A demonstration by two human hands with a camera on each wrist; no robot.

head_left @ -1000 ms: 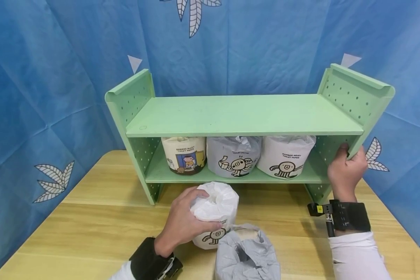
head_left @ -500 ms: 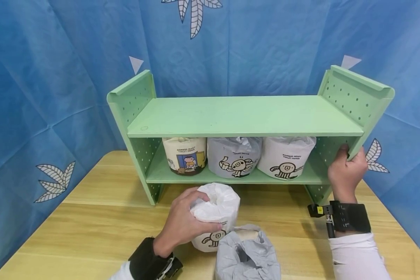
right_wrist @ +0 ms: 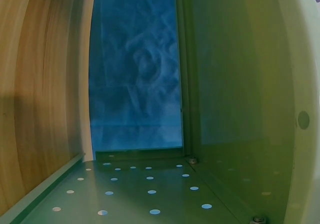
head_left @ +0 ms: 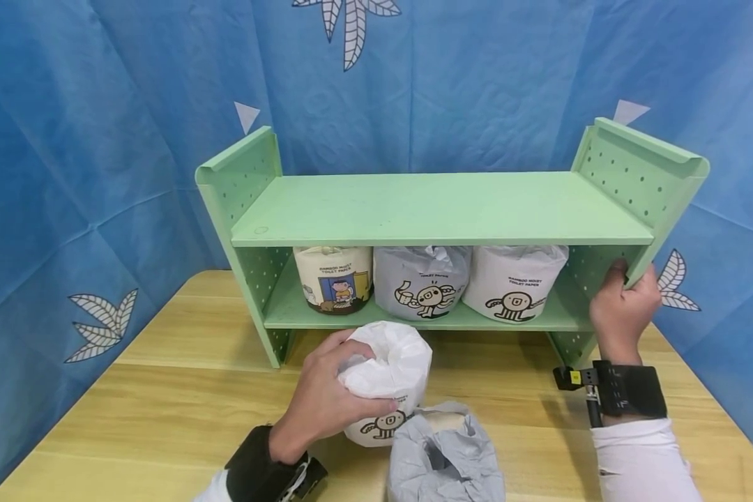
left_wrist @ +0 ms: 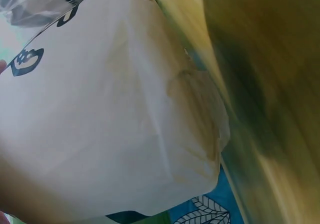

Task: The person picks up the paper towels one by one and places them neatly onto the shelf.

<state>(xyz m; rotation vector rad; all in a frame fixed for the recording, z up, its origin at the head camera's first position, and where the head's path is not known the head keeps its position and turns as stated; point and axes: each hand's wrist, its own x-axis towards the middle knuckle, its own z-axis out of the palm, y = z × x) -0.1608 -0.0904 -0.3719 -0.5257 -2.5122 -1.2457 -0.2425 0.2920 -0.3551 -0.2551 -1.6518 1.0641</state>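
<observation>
My left hand (head_left: 329, 394) grips a white-wrapped toilet paper roll (head_left: 408, 373) from the left, thumb across its printed front and fingers over the top. In the left wrist view the same roll (left_wrist: 100, 114) fills most of the picture, its folded underside showing beside the tabletop. My right hand (head_left: 624, 310) holds the front edge of the right side panel (head_left: 634, 181) of a green shelf (head_left: 439, 209), thumb on the inner face. The right wrist view looks under the lower board, along the perforated panel (right_wrist: 130, 184); the hand is out of that picture.
On the lower shelf level stand a cream roll (head_left: 316, 261), a grey roll (head_left: 392, 275) and a white roll (head_left: 514, 268) side by side. A grey-wrapped roll (head_left: 477, 460) stands in front, near my left hand. Blue cloth (head_left: 477, 84) hangs behind the wooden table (head_left: 182, 397).
The white roll in my left hand dips slightly, then rises a little. My right hand stays on the side panel. The whole head view shifts slightly.
</observation>
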